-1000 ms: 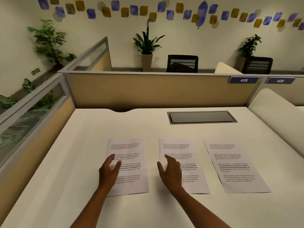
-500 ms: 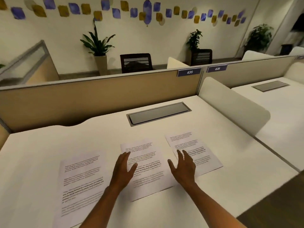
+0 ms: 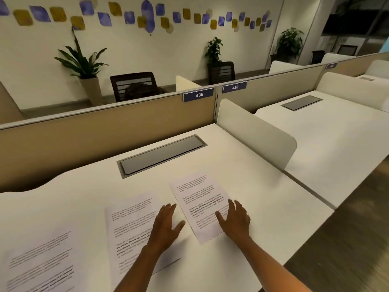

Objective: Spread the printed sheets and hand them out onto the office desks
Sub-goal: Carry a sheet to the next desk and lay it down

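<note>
Three printed sheets lie side by side on the white desk [image 3: 263, 186] marked 435. My right hand [image 3: 235, 220] rests flat, fingers spread, on the lower right part of the right sheet [image 3: 197, 199]. Over the right edge of the middle sheet [image 3: 130, 224] lies my left hand [image 3: 166, 226], fingers apart, holding nothing. The left sheet [image 3: 40, 262] sits blurred at the lower left, untouched. Both forearms reach in from the bottom edge.
A grey cable flap [image 3: 162, 154] is set into the desk behind the sheets. A low white divider [image 3: 256, 131] separates this desk from desk 436 [image 3: 328, 135] on the right. Beige partitions [image 3: 105, 131] run along the back. Dark floor [image 3: 347, 239] lies at right.
The view has swung right, bringing desk 436 into sight. My hands have shifted from the left and middle sheets to the middle and right sheets.
</note>
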